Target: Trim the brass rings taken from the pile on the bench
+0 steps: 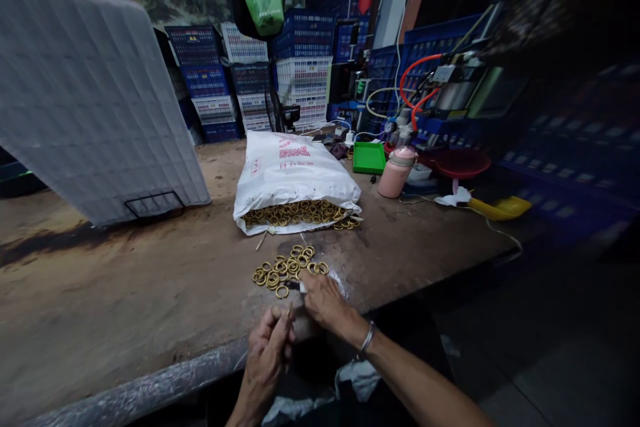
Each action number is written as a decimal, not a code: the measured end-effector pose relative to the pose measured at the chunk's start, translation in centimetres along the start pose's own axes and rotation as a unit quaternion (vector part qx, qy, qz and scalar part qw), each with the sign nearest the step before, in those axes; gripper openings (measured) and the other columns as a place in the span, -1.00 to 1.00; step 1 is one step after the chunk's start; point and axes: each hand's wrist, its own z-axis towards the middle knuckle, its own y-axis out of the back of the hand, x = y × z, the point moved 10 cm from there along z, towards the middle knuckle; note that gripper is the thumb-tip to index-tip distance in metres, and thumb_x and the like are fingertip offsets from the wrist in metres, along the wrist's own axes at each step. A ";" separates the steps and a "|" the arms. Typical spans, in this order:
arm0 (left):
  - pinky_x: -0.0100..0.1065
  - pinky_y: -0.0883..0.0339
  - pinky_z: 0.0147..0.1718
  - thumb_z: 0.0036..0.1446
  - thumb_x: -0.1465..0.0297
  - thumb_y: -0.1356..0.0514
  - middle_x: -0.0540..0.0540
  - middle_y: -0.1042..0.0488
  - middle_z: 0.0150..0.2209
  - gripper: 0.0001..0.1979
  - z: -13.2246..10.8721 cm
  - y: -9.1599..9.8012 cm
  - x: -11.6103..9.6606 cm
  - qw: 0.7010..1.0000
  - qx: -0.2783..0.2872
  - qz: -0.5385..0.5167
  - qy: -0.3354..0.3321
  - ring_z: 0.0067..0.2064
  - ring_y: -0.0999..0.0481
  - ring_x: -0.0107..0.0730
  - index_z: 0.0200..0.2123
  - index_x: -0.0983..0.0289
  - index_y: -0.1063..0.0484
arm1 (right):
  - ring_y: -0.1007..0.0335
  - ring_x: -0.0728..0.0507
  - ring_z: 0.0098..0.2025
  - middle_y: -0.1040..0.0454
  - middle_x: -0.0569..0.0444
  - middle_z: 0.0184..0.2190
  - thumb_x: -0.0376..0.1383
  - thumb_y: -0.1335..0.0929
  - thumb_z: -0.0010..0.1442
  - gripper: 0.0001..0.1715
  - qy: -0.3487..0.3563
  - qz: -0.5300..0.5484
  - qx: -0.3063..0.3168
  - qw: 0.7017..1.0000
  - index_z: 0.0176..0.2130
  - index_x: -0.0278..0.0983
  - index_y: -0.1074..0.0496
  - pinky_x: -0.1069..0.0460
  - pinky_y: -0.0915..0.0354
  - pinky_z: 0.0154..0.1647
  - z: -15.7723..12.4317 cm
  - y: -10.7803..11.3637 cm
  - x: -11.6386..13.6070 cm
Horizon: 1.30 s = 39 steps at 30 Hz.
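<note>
Loose brass-coloured rings [280,269] lie in a small pile on the brown worktable [200,293]. Just in front of the pile, my left hand [267,341] is closed, thumb against fingers, on what looks like a brass ring [289,309] seen edge-on. My right hand [325,299], with a silver bangle on its wrist, reaches over the pile's right side, fingers bent. A small black and white object [297,287] shows at its fingertips; its kind is unclear. Behind the pile, a white woven sack [295,170] lies on its side, its open mouth full of similar rings.
A tall whitish ribbed panel [95,100] leans in a black wire stand at left. Right of the sack are a green tray [369,157], a pink bottle [397,172], a yellow scoop [500,207] and red air hoses [417,73]. Stacked crates [305,73] stand behind.
</note>
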 end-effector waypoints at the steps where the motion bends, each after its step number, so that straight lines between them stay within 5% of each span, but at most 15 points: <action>1: -0.58 0.10 -0.79 -0.13 0.06 -0.18 -0.15 -0.21 -0.73 -0.63 -0.3 -0.3 0.1 1.000 0.011 -0.017 0.011 -0.76 -0.05 -0.68 -0.55 0.25 -0.23 | -0.29 -0.09 -0.44 -0.43 0.00 -0.44 -0.47 -0.18 -0.04 -0.69 -0.025 -0.007 -0.014 1.000 -0.25 -0.28 -0.28 0.06 0.07 -0.48 0.6 0.5 -1.2; 8: -0.57 0.03 -0.74 -0.13 0.09 -0.20 -0.08 -0.23 -0.71 -0.64 -0.4 -1.0 2.1 0.985 0.045 -0.152 0.062 -0.69 -0.10 -0.65 -0.51 0.32 -0.35 | -0.26 -0.04 -0.42 -0.42 0.03 -0.45 -0.36 -0.17 0.10 -0.81 -0.090 0.041 -0.089 0.991 -0.31 -0.27 -0.33 0.10 0.06 -0.47 5.3 3.2 -7.1; 12: -0.54 0.00 -0.74 -0.26 0.13 -0.29 0.00 -0.36 -0.61 -0.64 0.7 -0.1 3.5 0.979 0.024 -0.184 0.079 -0.65 -0.22 -0.59 -0.51 0.30 -0.34 | -0.26 -0.02 -0.43 -0.42 0.06 -0.46 -0.26 -0.19 0.12 -0.81 -0.073 0.064 -0.076 0.992 -0.32 -0.26 -0.34 0.12 0.07 -0.50 6.6 2.3 -7.1; 17: -0.53 -0.02 -0.73 -0.29 0.25 -0.33 0.00 -0.38 -0.54 -0.62 0.7 0.2 2.8 0.966 0.021 -0.242 0.086 -0.62 -0.27 -0.55 -0.34 0.24 -0.37 | -0.25 -0.03 -0.47 -0.40 0.08 -0.50 -0.29 -0.24 0.05 -0.87 -0.073 0.065 -0.070 0.993 -0.38 -0.26 -0.36 0.11 0.12 -0.53 6.7 1.3 -6.9; 24: -0.53 -0.09 -0.68 -0.17 0.28 -0.29 0.04 -0.39 -0.47 -0.77 0.8 0.3 1.8 0.959 0.042 -0.271 0.073 -0.50 -0.34 -0.52 -0.52 0.33 -0.40 | -0.15 0.02 -0.53 -0.30 0.16 -0.58 -0.29 -0.21 0.08 -0.85 -0.078 0.095 -0.083 0.989 -0.42 -0.27 -0.33 0.13 0.11 -0.55 6.7 1.9 -7.3; 27: -0.53 -0.10 -0.69 -0.13 0.28 -0.27 0.01 -0.38 -0.47 -0.78 1.7 0.3 1.1 0.965 0.045 -0.255 0.040 -0.48 -0.35 -0.51 -0.49 0.31 -0.37 | -0.10 0.04 -0.55 -0.22 0.21 -0.61 -0.28 -0.20 0.08 -0.84 -0.052 0.194 -0.100 0.975 -0.42 -0.28 -0.30 0.15 0.06 -0.55 5.9 2.2 -6.1; 32: -0.55 -0.11 -0.73 -0.12 0.24 -0.26 -0.05 -0.35 -0.51 -0.71 2.4 0.5 -0.6 0.976 0.011 -0.219 -0.016 -0.53 -0.36 -0.51 -0.33 0.26 -0.32 | -0.09 0.05 -0.50 -0.19 0.23 -0.57 -0.33 -0.21 0.05 -0.92 0.039 0.372 -0.056 0.926 -0.45 -0.28 -0.25 0.17 -0.04 -0.50 3.1 1.7 -0.8; 39: -0.59 -0.02 -0.77 -0.18 0.16 -0.27 -0.14 -0.27 -0.64 -0.64 2.4 1.3 -0.3 0.987 -0.026 -0.158 -0.027 -0.70 -0.18 -0.64 -0.40 0.27 -0.27 | -0.10 0.03 -0.46 -0.19 0.22 -0.53 -0.31 -0.21 0.08 -0.92 0.043 0.406 -0.025 0.913 -0.43 -0.27 -0.23 0.15 -0.08 -0.43 0.8 0.5 2.2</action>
